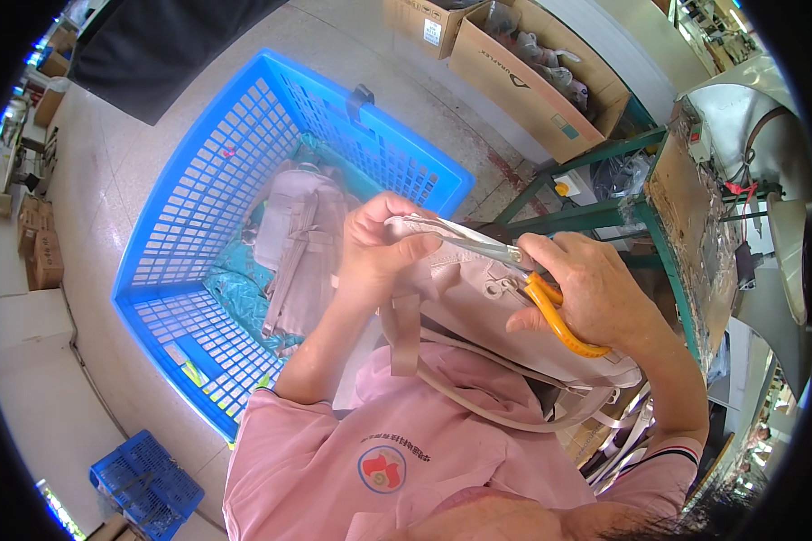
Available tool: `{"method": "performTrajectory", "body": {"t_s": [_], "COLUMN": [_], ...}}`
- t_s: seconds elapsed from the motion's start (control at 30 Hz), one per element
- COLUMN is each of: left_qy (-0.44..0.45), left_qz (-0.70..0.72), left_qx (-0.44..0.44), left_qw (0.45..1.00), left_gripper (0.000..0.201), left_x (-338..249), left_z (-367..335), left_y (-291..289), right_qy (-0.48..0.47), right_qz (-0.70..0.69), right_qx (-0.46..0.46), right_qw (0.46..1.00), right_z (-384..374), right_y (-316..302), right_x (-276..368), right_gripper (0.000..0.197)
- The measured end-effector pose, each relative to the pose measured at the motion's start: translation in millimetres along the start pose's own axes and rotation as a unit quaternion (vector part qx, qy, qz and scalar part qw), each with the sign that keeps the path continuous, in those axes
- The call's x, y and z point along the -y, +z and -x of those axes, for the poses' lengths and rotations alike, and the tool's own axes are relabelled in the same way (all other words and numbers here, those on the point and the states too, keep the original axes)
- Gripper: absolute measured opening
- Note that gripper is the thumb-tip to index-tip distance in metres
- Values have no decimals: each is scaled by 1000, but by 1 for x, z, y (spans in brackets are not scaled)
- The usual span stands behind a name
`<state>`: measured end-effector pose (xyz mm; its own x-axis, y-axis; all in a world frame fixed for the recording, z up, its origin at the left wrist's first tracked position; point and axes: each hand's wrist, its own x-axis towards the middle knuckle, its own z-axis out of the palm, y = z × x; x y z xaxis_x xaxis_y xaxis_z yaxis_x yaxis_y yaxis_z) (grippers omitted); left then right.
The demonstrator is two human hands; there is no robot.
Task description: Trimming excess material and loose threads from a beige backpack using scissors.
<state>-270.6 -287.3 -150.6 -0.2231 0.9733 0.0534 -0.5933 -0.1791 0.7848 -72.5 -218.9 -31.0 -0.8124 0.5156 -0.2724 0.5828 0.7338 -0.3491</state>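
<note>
My left hand (374,248) grips the upper edge of a pale beige-pink bag (487,307), thumb on top and fingers behind. Scissors with orange handles (564,320) are in my right hand (595,279), their metal blades lying along that same edge and pointing toward my left thumb. Whether the blades are parted is hard to make out. The bag rests against my body, and its straps hang down in loops. Left of it, a large blue basket (406,149) holds a similar pale backpack (293,225) on teal plastic wrapping.
An open cardboard box (523,104) with plastic-wrapped items stands at the far right. Close on my right is a worn table with a green metal frame (681,261). A black panel-like object (162,54) is at the far left; smaller blue crates (149,487) lie at the lower left.
</note>
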Motion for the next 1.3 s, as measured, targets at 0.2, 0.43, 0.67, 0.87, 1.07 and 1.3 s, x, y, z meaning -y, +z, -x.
{"method": "performTrajectory", "body": {"t_s": [0.2, 0.43, 0.67, 0.87, 1.07, 1.3], "left_qy": [-2, 4, -3, 0, -16, -18], "left_qz": [-22, -7, -11, -27, -25, -51], "left_qx": [-32, -16, -48, -52, -50, -38], "left_qw": [999, 1000, 999, 998, 998, 998], "left_gripper": [25, 23, 25, 25, 25, 22], "left_x": [-1, -3, -4, -2, -4, -8], "left_z": [2, 4, 5, 6, 6, 4], "left_y": [1, 1, 3, 1, -1, -5], "right_qy": [-27, -30, -17, -71, -53, -69], "right_qz": [6, 73, 57, 57, 30, -48], "right_qx": [-29, -41, -27, -78, -56, -62], "right_qw": [999, 996, 998, 993, 997, 995], "right_z": [-1, 0, -3, -7, -7, -10], "right_y": [6, -4, -3, 4, 6, 8], "right_x": [-3, 5, 8, 4, 3, 0], "right_gripper": [57, 71, 68, 50, 56, 45]}}
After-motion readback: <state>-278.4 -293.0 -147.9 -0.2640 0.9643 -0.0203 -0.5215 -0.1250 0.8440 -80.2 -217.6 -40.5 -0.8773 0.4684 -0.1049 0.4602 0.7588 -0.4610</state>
